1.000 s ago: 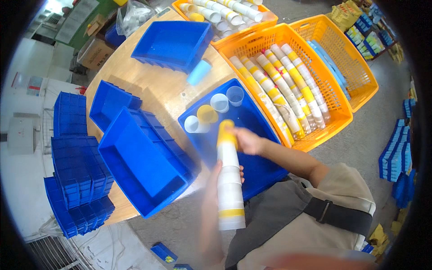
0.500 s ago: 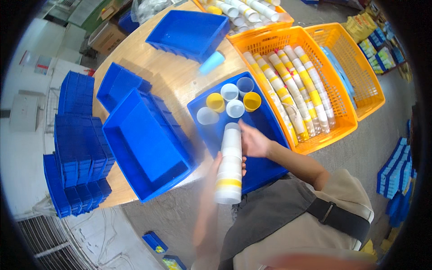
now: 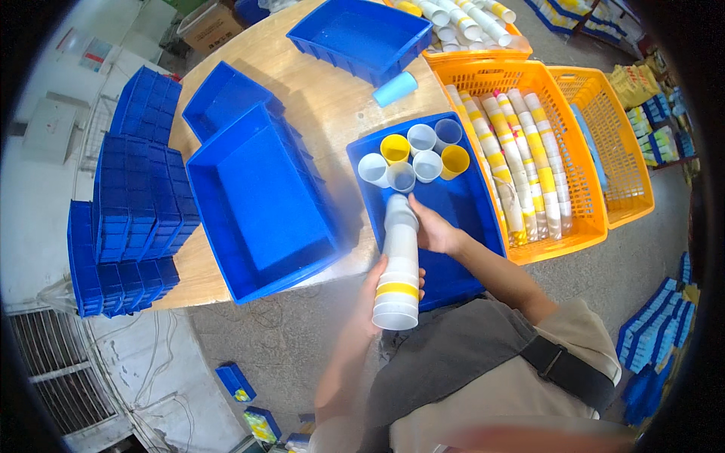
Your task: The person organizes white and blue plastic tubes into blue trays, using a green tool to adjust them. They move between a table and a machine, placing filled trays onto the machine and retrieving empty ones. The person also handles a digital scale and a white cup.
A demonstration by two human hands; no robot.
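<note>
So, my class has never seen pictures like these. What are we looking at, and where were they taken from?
There is no machine here, only a person's two bare hands. The view comes from a wide fisheye camera worn on the person's head and looking down, so straight edges look bent. The left hand is wrapped around a long stack of cups, and the right hand is at its far end. In front is a blue tray with seven separate cups, white, yellow and clear-looking. On the wooden table are blue bins and a light blue cup on its side. Beside it, an orange crate holds more long stacks.
</note>
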